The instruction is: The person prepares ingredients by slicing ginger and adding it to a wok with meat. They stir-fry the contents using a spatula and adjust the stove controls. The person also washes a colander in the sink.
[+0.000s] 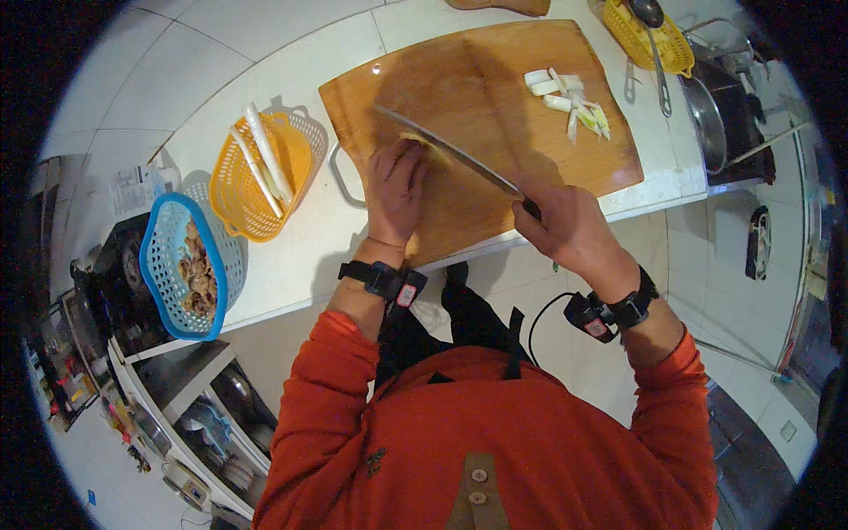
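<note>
My right hand (560, 215) grips the dark handle of a kitchen knife (457, 152), its blade slanting up and left across the wooden cutting board (477, 86). My left hand (401, 185) has its fingers curled over a small yellowish piece of food (434, 154), pressing it to the board close beside the blade. The fingers and blade hide most of that piece, so its kind is unclear. Cut lengths of white scallion or leek stalk (563, 93) lie in a loose group at the board's upper right.
Left of the board, an orange plastic basket (265, 225) holds white stalks (265, 149). A blue basket (165, 265) with browned meat pieces (199, 278) stands near the counter's left front edge. At upper right are a yellow basket (639, 46), a ladle (657, 66) and a metal pan (705, 126).
</note>
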The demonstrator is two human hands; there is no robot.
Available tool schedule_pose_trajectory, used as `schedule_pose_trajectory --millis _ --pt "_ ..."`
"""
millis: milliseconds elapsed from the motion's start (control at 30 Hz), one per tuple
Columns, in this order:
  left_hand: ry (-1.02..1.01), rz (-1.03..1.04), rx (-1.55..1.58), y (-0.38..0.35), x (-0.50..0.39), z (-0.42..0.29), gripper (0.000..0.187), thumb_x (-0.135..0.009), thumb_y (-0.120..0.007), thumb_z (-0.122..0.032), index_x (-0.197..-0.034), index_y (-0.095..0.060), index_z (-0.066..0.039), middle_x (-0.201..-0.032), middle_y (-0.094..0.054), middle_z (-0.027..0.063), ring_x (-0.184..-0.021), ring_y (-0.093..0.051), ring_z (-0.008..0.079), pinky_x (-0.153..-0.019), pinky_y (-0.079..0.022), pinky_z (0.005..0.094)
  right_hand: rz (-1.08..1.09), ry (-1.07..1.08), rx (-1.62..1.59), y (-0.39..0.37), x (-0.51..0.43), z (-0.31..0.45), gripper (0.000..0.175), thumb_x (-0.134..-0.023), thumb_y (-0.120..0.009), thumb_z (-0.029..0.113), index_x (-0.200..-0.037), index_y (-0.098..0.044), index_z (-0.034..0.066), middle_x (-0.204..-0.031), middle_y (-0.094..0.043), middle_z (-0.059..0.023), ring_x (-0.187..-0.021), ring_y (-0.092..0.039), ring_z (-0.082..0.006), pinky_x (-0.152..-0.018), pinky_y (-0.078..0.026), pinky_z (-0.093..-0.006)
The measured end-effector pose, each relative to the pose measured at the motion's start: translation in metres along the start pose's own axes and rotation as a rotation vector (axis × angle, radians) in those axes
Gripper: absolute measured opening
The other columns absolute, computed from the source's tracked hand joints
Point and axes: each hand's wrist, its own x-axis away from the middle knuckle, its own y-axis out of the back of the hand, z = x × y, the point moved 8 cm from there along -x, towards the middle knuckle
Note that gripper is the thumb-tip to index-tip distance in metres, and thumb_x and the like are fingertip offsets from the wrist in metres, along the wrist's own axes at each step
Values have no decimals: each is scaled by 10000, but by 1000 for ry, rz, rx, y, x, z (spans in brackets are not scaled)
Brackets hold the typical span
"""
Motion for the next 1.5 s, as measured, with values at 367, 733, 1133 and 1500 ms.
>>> schedule_pose_trajectory --millis 367,733,1133,1500 --pt "54 -14 -29 3 -7 9 208 -806 -627 -112 -1004 -635 -49 -1070 -596 127 -991 -542 326 -858 -452 377 97 -192 -15 -4 -14 -27 272 -800 -581 196 -1039 -599 68 -726 -605 -197 -695 -590 -398 -603 -464 -455" --pt "185 29 2 -27 -34 16 248 -815 -648 -227 -1000 -652 -61 -1045 -596 125 -973 -546 297 -840 -447 389 5 -435 -383 -19 7 -59 250 -819 -586 178 -1018 -596 28 -589 -541 -124 -501 -534 -193 -495 -414 -338" --pt "-51 88 -2 -35 -33 0 201 -833 -616 -130 -1021 -658 -72 -1045 -590 134 -1041 -511 320 -911 -416 393 -95 -294 -206 -2 16 -36 339 -802 -597 168 -1120 -570 54 -770 -620 -206 -716 -593 -396 -628 -479 -435" --pt "-131 93 -6 -36 -41 1 172 -784 -629 -75 -954 -656 -59 -1004 -570 130 -958 -530 321 -854 -439 389 -118 -213 -54 -42 -18 -15 312 -860 -514 164 -1133 -474 18 -721 -565 -242 -713 -568 -423 -620 -445 -437"
